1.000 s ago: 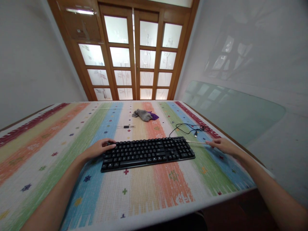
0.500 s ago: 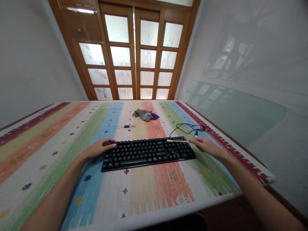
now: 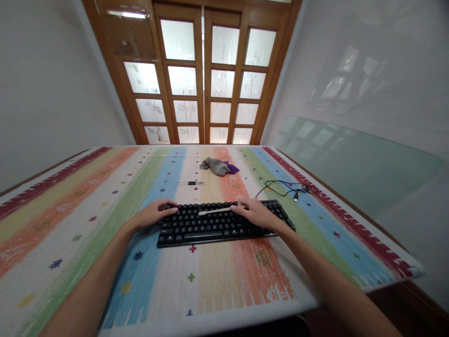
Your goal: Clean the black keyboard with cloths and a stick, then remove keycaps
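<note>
A black keyboard [image 3: 210, 229] lies flat on the striped tablecloth. At its upper left corner, my left hand [image 3: 152, 213] grips the edge, thumb on top and fingers curled at the back. My right hand [image 3: 254, 213] is over the right half of the keyboard, closed in a pinch on a thin off-white stick with a wider tip [image 3: 213, 211]. The stick points left, and its tip is over the middle of the upper key rows; whether it touches the keys I cannot tell. My right hand and forearm hide part of the number pad.
Behind the keyboard lie a crumpled grey cloth [image 3: 214, 166] with a purple part [image 3: 232, 168] and a thin pale item with a black middle [image 3: 191, 183]. A looped black cable [image 3: 277, 187] with a USB plug [image 3: 296, 197] rests at the right. A wall flanks the table's right side.
My right hand has moved left with the stick, from the keyboard's right end to over its keys. My left hand keeps its grip. The view has shifted slightly.
</note>
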Available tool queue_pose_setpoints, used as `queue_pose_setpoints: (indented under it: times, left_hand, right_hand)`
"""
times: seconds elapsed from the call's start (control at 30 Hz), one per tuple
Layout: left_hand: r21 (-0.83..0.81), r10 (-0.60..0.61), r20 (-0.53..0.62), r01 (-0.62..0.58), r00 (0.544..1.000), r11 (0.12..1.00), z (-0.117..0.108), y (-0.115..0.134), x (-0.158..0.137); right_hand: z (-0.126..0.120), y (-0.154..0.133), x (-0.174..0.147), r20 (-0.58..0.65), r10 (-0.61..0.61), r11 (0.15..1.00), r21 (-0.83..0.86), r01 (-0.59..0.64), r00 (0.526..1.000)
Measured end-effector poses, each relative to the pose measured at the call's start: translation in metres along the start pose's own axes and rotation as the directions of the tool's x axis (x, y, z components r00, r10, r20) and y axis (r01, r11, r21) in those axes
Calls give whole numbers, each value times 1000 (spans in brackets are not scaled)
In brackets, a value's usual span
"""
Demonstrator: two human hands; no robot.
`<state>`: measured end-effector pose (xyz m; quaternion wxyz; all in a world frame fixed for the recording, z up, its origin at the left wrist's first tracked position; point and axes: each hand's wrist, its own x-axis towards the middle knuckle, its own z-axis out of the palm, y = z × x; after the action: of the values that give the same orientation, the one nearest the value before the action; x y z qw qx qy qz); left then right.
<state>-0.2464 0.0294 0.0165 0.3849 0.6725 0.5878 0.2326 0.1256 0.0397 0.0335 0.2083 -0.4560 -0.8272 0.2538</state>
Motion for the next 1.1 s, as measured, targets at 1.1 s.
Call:
queue_pose_setpoints:
  times: [1.1]
  left_hand:
    - [-5,-47,-15,47,999,999,0,11,-2]
  right_hand:
    - [-130,135,-88,-209,469,880,34,-473,858]
